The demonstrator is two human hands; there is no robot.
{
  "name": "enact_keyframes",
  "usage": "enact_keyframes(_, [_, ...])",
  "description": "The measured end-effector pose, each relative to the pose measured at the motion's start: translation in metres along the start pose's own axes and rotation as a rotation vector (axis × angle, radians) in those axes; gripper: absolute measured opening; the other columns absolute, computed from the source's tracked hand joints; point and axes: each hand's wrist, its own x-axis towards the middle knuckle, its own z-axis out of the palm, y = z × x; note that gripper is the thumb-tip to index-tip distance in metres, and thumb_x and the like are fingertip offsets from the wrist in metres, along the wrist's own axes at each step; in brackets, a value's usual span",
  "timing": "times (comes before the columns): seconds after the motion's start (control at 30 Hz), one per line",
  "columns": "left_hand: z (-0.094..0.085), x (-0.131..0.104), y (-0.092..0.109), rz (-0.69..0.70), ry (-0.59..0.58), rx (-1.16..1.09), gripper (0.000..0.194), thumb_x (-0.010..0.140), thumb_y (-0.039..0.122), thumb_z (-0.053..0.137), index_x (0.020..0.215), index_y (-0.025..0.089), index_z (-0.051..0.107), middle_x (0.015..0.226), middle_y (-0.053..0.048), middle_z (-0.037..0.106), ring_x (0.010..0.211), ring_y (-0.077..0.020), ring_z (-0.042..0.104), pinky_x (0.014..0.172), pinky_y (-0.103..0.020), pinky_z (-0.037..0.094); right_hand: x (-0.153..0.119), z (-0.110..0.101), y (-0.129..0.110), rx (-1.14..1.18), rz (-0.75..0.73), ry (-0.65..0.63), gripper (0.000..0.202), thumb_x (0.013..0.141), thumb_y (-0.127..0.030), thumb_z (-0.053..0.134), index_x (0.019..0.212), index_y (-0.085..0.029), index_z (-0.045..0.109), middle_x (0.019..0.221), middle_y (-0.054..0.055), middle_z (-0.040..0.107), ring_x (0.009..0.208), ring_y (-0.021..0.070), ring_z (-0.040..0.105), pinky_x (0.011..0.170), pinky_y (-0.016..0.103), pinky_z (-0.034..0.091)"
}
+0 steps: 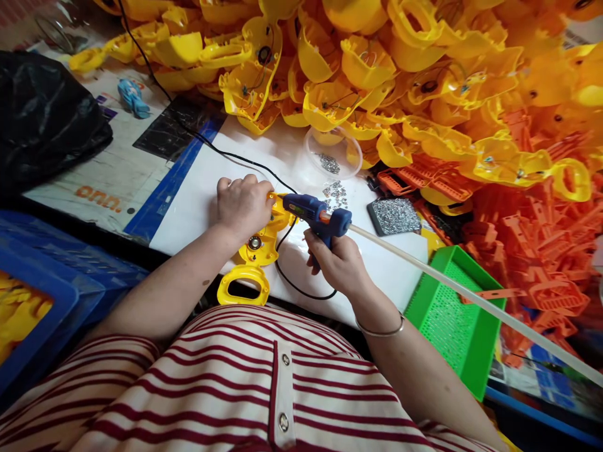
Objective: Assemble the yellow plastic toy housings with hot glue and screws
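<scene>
My left hand presses down on a yellow plastic shell with a loop handle, lying on the white board. In my right hand is a blue hot glue gun, gripped by its handle. The gun's nozzle points left and meets the shell's upper edge beside my left fingers. A long pale glue stick juts from the gun's back toward the lower right. The gun's black cord loops under my right hand.
A big heap of yellow shells fills the far side, with orange plastic parts at right. A clear dish of small metal pieces, a green perforated bin, a blue crate at left and a black bag surround the board.
</scene>
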Motion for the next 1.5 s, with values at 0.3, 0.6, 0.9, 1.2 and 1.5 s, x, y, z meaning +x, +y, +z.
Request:
enact_keyframes(0.3, [0.0002,-0.0020,-0.0009,0.034,0.042,0.044,0.030,0.091,0.028,0.049,0.103,0.019,0.075,0.103,-0.014,0.071,0.100,-0.0322,0.065,0.098,-0.052,0.033,-0.0036,0.0024,-0.0031,-0.087,-0.054,0.011,0.041,0.089,-0.058,0.049,0.070,-0.021,0.048,0.052,0.000,0.057,0.044,0.0128,0.056,0.046,0.025,0.043])
enact_keyframes(0.6, [-0.0001,-0.0028,-0.0014,0.039,0.055,0.074,0.028,0.092,0.029,0.049,0.101,0.021,0.074,0.102,-0.012,0.071,0.099,-0.0314,0.065,0.099,-0.052,0.034,-0.0039,0.0058,-0.0033,-0.089,-0.066,0.028,0.043,0.089,-0.060,0.048,0.070,-0.021,0.048,0.052,0.002,0.057,0.047,0.0147,0.056,0.047,0.027,0.040])
enact_keyframes(0.9, [-0.0002,-0.0043,-0.0032,0.030,0.061,0.048,0.029,0.091,0.027,0.049,0.100,0.019,0.075,0.102,-0.013,0.071,0.100,-0.0322,0.064,0.102,-0.053,0.032,-0.0051,0.0063,-0.0027,-0.077,-0.071,0.043,0.047,0.088,-0.065,0.048,0.070,-0.022,0.047,0.051,0.001,0.056,0.045,0.0143,0.056,0.046,0.026,0.041])
enact_keyframes(1.2, [-0.0016,-0.0040,-0.0035,0.032,0.068,0.059,0.029,0.091,0.027,0.047,0.100,0.022,0.075,0.101,-0.012,0.071,0.098,-0.0310,0.065,0.102,-0.054,0.033,-0.0074,0.0088,-0.0067,-0.050,-0.081,0.027,0.046,0.088,-0.066,0.049,0.075,-0.022,0.048,0.051,-0.002,0.055,0.041,0.0134,0.055,0.044,0.027,0.043])
enact_keyframes(1.5, [-0.0022,-0.0052,-0.0041,0.033,0.065,0.050,0.030,0.092,0.025,0.046,0.101,0.023,0.075,0.101,-0.011,0.071,0.098,-0.0303,0.064,0.103,-0.055,0.032,-0.0069,0.0089,-0.0048,-0.082,-0.105,0.018,0.045,0.089,-0.066,0.047,0.076,-0.022,0.049,0.048,-0.002,0.054,0.041,0.0143,0.055,0.046,0.028,0.043])
